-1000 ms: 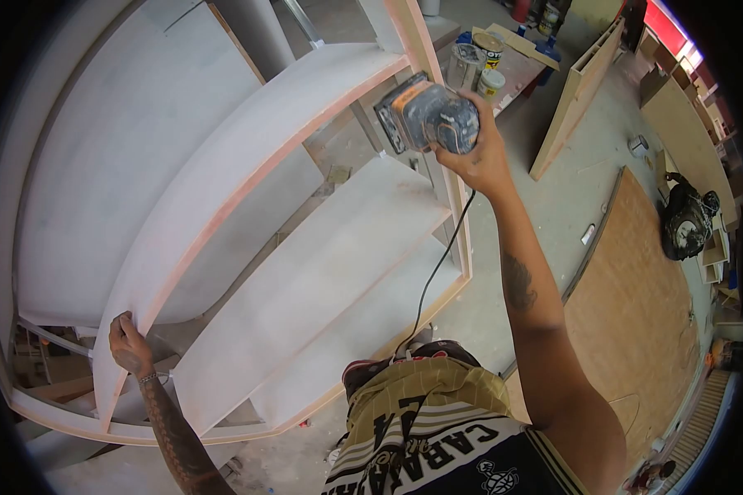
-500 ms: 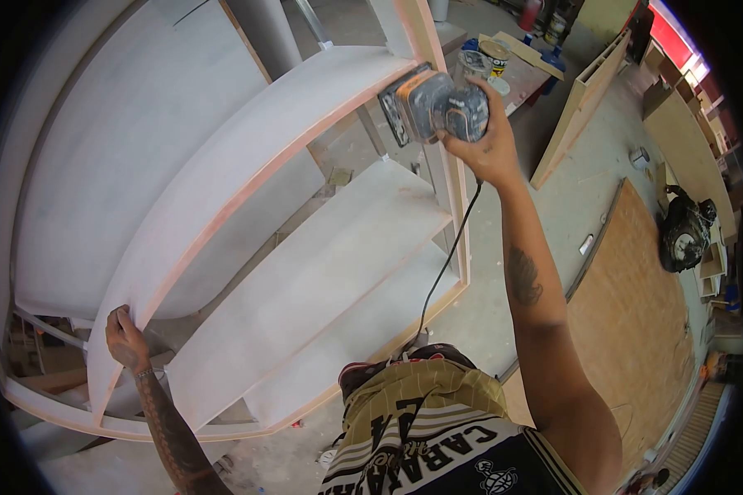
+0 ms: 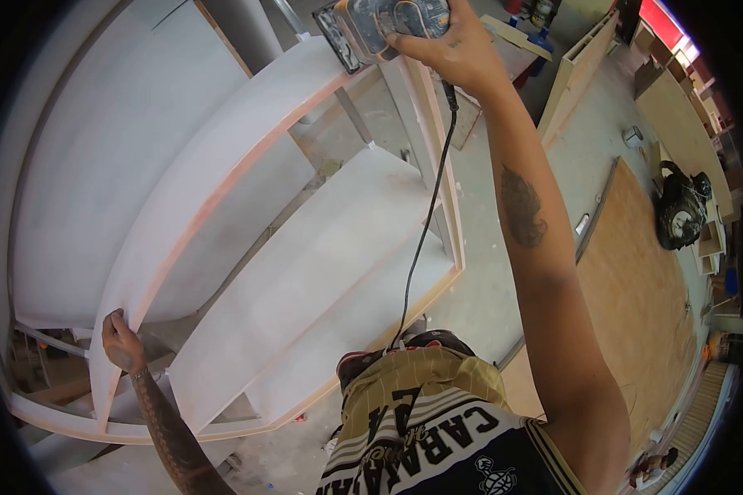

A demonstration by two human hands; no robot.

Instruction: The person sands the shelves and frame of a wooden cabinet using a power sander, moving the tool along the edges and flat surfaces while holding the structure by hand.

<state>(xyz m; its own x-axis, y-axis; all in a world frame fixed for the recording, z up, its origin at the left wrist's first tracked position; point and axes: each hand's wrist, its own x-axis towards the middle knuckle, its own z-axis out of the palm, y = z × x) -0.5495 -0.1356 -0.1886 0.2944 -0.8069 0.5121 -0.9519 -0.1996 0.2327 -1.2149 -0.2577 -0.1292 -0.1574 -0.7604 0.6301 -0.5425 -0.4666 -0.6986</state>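
My right hand (image 3: 458,51) is raised to the top of the view and grips an orange and grey electric sander (image 3: 380,26). Its pad faces the far end of the upper curved white shelf (image 3: 215,173) of a large white shelving unit, and its black cord (image 3: 425,223) hangs down towards my waist. My left hand (image 3: 120,342) holds the near lower end of that same curved shelf, fingers wrapped over its edge. Bare wood shows along the shelf's front edge.
Lower white shelves (image 3: 305,272) lie below the top one. A plywood sheet (image 3: 636,305) lies on the concrete floor at right, with a black bag (image 3: 681,214) beyond it. Tall wooden panels (image 3: 574,78) stand at the back right.
My right hand has lifted the sander up and to the left, from beside the shelf's upright to the top end of the curved shelf. My left hand has stayed on the shelf edge.
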